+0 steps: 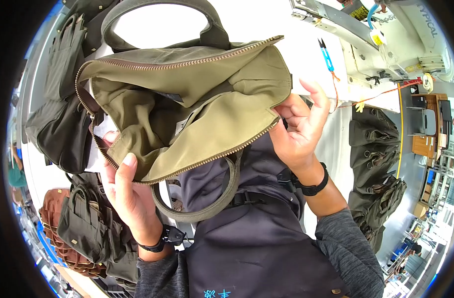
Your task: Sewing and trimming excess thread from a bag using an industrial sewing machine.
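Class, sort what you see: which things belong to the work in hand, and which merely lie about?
In hand:
olive bag, held open
left hand
right hand

Lying about:
blue snips
sewing machine
stacked dark bags
brown bag

Just one view here: a head-worn fisheye cam looking steeply down, super close to the bag [187, 99] and both hands, edges bending hard toward the rim.
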The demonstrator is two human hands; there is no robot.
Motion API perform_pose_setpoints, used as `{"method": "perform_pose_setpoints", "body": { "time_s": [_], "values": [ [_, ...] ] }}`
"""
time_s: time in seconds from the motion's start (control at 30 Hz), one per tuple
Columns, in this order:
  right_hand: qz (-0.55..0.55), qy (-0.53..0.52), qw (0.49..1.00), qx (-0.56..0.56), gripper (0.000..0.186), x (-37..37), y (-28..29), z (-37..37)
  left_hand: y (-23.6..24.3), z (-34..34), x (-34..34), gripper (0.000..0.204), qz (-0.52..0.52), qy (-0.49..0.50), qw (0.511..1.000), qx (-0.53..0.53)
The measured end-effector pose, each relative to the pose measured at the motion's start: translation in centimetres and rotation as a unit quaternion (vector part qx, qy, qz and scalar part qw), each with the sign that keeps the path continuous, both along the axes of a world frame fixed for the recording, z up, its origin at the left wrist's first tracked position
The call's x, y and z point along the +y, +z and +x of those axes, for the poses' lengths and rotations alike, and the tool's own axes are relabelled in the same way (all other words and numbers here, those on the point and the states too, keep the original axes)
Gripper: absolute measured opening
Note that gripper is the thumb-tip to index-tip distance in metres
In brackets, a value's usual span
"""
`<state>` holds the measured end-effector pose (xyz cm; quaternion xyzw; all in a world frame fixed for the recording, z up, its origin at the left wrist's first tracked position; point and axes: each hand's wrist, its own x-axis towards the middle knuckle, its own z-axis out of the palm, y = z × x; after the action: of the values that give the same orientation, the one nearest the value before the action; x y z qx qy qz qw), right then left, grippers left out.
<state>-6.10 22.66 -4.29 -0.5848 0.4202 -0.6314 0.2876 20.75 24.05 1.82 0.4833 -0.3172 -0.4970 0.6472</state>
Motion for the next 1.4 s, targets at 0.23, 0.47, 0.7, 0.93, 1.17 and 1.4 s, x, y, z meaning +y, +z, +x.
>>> {"method": "perform_pose_setpoints", "body": {
  "time_s": [0.23,0.47,0.7,0.93,1.17,1.4],
  "values": [
    [0.014,0.002,1.0,0.015,0.078,-0.2,0.3,0.6,-0.1,0.7,0.3,0.049,0.012,-0.006,1.0,0.001],
    [0.105,-0.029,0.991,-0.073,0.062,0.5,2.0,1.8,0.2,-1.8,2.3,0.062,0.014,-0.042,0.999,-0.017],
    [0.087,0.002,0.996,-0.038,0.055,2.4,1.3,2.8,-2.5,-1.4,4.1,0.04,0.028,-0.028,0.989,0.139],
    [0.184,0.069,0.98,0.001,0.056,5.4,1.0,2.9,-3.8,-0.1,3.7,0.037,0.041,-0.006,0.989,0.142],
    [0.28,0.31,0.891,0.18,0.043,9.0,5.5,-0.5,1.3,4.7,3.3,0.034,0.016,-0.139,0.99,0.03],
    [0.299,0.352,0.861,0.216,0.026,9.4,4.9,-6.9,2.5,4.5,2.8,0.029,0.104,-0.266,0.958,-0.003]
  ]
}}
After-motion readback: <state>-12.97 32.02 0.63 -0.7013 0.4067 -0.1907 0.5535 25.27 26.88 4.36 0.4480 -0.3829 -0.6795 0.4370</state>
